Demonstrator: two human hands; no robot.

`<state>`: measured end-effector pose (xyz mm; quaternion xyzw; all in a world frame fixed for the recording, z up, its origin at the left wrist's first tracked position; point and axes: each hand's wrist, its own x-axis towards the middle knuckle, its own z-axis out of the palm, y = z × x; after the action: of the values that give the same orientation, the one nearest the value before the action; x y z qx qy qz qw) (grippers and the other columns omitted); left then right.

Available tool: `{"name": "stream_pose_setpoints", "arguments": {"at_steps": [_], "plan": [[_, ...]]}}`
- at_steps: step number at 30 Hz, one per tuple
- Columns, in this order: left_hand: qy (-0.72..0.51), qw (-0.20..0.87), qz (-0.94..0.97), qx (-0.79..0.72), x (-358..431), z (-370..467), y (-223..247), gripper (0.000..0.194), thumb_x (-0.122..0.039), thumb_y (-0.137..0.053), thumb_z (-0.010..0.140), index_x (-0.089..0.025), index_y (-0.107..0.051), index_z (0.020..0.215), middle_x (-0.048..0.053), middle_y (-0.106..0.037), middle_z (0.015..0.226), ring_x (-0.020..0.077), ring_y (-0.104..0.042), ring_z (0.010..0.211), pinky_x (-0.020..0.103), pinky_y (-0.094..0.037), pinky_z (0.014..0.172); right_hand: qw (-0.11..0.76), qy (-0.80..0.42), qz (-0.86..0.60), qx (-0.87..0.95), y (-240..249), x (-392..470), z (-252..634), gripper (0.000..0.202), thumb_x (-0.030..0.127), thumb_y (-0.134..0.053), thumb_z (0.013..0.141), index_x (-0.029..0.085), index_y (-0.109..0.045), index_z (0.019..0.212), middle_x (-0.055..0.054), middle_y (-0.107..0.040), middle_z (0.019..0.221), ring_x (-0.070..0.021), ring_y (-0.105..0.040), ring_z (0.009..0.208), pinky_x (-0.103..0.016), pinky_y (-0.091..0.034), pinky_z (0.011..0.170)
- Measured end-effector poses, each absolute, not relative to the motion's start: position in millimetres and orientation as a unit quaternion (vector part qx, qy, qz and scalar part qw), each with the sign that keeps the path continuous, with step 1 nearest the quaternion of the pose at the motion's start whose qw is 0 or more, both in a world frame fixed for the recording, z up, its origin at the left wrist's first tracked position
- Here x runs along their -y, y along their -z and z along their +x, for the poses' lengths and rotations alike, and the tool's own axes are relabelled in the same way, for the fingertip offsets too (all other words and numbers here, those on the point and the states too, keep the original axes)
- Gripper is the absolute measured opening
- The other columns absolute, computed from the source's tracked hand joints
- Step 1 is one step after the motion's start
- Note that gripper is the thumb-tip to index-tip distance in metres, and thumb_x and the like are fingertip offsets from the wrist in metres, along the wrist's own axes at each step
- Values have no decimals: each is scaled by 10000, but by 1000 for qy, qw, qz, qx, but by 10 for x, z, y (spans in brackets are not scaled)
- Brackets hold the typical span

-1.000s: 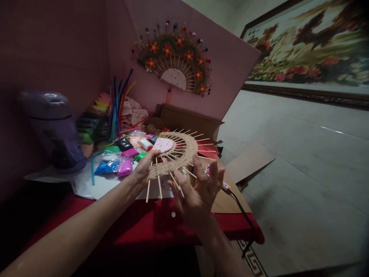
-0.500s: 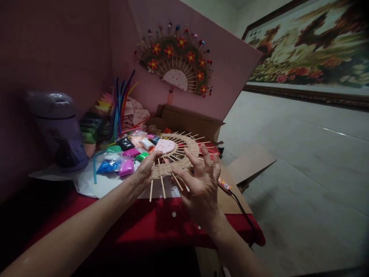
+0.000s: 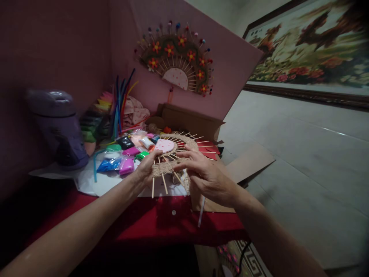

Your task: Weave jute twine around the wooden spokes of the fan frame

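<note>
A half-round fan frame of thin wooden sticks, with a band of woven twine and a pink dotted centre piece, is held above the table. My left hand grips it at its left end, thumb on top near the dotted piece. Over the band on the right lies my right hand, its fingers stretched out and touching the twine and sticks. Part of the frame is hidden beneath that hand. Loose twine hangs below the band.
Bags of coloured clay lie on white sheets at the left, beside a purple bottle. A finished fan hangs on the pink board behind. Brown cardboard stands at the back; the tablecloth is red.
My right hand has turned flatter, and its fingers have moved left over the band. A pale strip now hangs below it, and the patterned object with a cord has left the table's right edge.
</note>
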<state>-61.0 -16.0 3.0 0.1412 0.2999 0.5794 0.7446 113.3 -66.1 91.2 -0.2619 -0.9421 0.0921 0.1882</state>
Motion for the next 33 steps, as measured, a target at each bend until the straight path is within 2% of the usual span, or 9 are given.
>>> {"name": "stream_pose_setpoints", "arguments": {"at_steps": [4, 7, 10, 14, 20, 26, 33], "plan": [[-600, 725, 146, -307, 159, -611, -36, 138, -117, -437, 784, -115, -560, 723, 37, -554, 454, 137, -498, 350, 234, -439, 370, 171, -83, -256, 948, -944, 607, 1115, 426, -44, -415, 740, 224, -627, 996, -41, -526, 1229, -187, -383, 1258, -452, -350, 1043], [-598, 728, 150, -299, 151, -617, -22, 128, -122, -446, 781, -116, -556, 716, 39, -555, 456, 138, -500, 355, 237, -441, 375, 182, -45, -273, 944, -925, 582, 1118, 405, -33, -450, 733, 217, -624, 999, -45, -543, 1200, -197, -374, 1264, -465, -328, 1055], [-592, 737, 143, -293, 135, -621, 0, 112, -132, -460, 774, -114, -561, 729, 46, -572, 480, 146, -519, 378, 244, -453, 391, 202, -8, -285, 937, -918, 589, 1122, 241, 64, -536, 769, 213, -626, 935, -50, -557, 1177, -229, -346, 1285, -520, -281, 1065], [-590, 738, 142, -294, 127, -619, 12, 145, -138, -439, 787, -110, -571, 734, 54, -589, 502, 150, -533, 390, 250, -461, 401, 189, -4, -273, 943, -927, 613, 1100, 88, 146, -585, 791, 221, -618, 823, -29, -589, 1122, -215, -384, 1258, -523, -268, 1064], [-588, 741, 151, -287, 155, -609, -17, 148, -138, -445, 776, -109, -579, 722, 46, -569, 469, 144, -510, 366, 246, -440, 383, 180, 16, -276, 944, -927, 616, 1052, 118, 140, -595, 791, 244, -633, 833, -21, -583, 1122, -214, -378, 1257, -512, -283, 1047], [-598, 732, 168, -281, 141, -607, 5, 173, -124, -432, 783, -88, -601, 771, 74, -620, 546, 166, -558, 416, 272, -473, 424, 175, 39, -276, 944, -913, 620, 1022, 106, 149, -615, 780, 236, -618, 840, -29, -581, 1145, -241, -316, 1301, -540, -270, 1032], [-589, 741, 175, -271, 119, -611, 34, 176, -124, -439, 785, -98, -578, 679, 65, -602, 509, 154, -545, 391, 249, -453, 399, 158, 57, -271, 948, -894, 619, 1009, 123, 133, -626, 754, 204, -586, 847, -33, -591, 1116, -257, -313, 1301, -514, -264, 1054]]}}
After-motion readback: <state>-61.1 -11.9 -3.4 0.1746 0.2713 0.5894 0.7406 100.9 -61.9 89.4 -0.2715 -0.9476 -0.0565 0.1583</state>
